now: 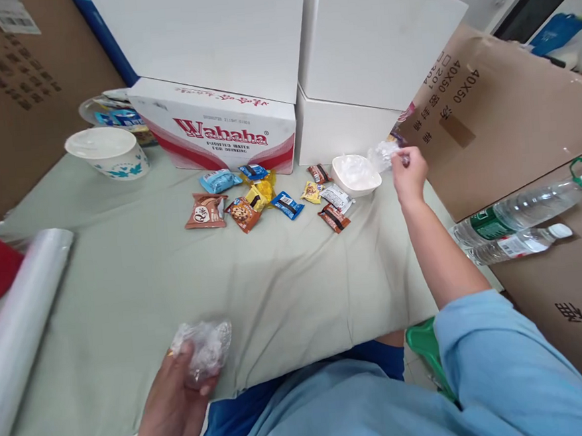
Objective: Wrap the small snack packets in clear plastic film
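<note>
Near the front edge of the table, my left hand (171,392) is closed around a crumpled clear plastic bag (208,349). My right hand (411,175) reaches to the far right and pinches another piece of crumpled clear plastic (382,155). That piece lies against the right rim of a small white bowl (363,188), which has more clear plastic inside. Left of the bowl, several small snack packets lie on the cloth, among them a brown packet (205,211), a blue packet (287,205) and a white packet (338,197).
A Wahaha water box (225,133) and white boxes (358,34) stand along the back. A paper tub (117,160) sits at the back left, and a plastic roll (27,336) along the left edge. Plastic bottles (524,211) are at the right, before a cardboard box (528,115).
</note>
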### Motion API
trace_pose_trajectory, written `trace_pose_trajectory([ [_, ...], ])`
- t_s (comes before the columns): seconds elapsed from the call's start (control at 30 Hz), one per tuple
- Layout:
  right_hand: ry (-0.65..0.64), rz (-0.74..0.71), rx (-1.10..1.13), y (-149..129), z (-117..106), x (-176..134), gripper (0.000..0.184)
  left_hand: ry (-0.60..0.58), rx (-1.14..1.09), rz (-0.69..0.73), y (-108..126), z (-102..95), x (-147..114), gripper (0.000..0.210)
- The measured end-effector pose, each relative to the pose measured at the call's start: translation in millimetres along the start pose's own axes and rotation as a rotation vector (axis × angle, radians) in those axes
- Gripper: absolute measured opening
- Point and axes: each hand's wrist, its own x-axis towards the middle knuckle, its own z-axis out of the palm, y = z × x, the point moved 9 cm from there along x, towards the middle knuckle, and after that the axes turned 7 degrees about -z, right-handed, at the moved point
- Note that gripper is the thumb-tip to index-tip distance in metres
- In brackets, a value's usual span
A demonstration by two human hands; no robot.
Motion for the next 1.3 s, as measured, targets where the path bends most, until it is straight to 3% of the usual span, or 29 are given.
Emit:
trace_pose_trajectory([
  [0.07, -0.15, 0.056, -0.129, 4, 41, 12, 0.026, 0.024, -0.102, -0.051, -4, -4.6, -5, 0.059],
  [0.17, -0.331, 0.131, -0.126, 6, 95, 2, 0.038, 0.02, -0.153, -0.1, -6, 2.0, -12, 0.043],
  [0.27, -0.437, 0.187, -0.141, 10, 120, -17, 0.039, -0.053, -0.084, -0.038, 1, 15.9, -16, 0.041],
  [0.33, -0.428, 0.159, -0.161, 10, 115, -26, 0.033, -0.105, -0.023, 0.031, 6, 23.6, -17, 0.05],
  [0.4, -0.342, 0.072, -0.188, 0, 97, -39, 0.03, -0.14, 0.023, 0.064, 7, 29.8, -17, 0.059],
  [0.47, -0.213, -0.063, -0.154, -26, 70, -65, 0.032, -0.186, 0.052, 0.068, 5, 39.2, -15, 0.063],
  [0.53, -0.169, -0.204, 0.029, -67, 48, -110, 0.032, -0.26, 0.078, 0.066, 2, 54.6, -12, 0.061],
  [0.57, -0.231, -0.253, 0.19, -89, 44, -139, 0.03, -0.298, 0.085, 0.063, 0, 63.4, -11, 0.059],
  [0.67, -0.731, -0.378, 0.602, -166, 58, -246, 0.019, -0.396, 0.08, 0.045, -5, 88.3, -11, 0.059],
  [0.77, -0.827, -0.347, 0.755, -201, 64, -308, 0.033, -0.462, 0.067, 0.034, -10, 103.7, -14, 0.056],
  [0.9, -0.77, -0.137, 0.83, -187, 73, -317, 0.019, -0.449, 0.131, 0.052, -15, 102.9, -18, 0.049],
  [1.03, -0.74, 0.269, 0.952, -151, 77, -310, 0.03, -0.393, 0.208, 0.103, -15, 95.6, -22, 0.051],
  [1.1, -0.718, 0.405, 1.0, -141, 76, -313, 0.035, -0.395, 0.208, 0.112, -16, 97.0, -26, 0.052],
  [1.17, -0.708, 0.428, 1.007, -139, 74, -316, 0.036, -0.438, 0.23, 0.103, -20, 104.3, -30, 0.056],
  [1.3, -0.789, 0.214, 0.956, -155, 71, -323, 0.028, -0.476, 0.303, 0.126, -25, 117.9, -31, 0.054],
])
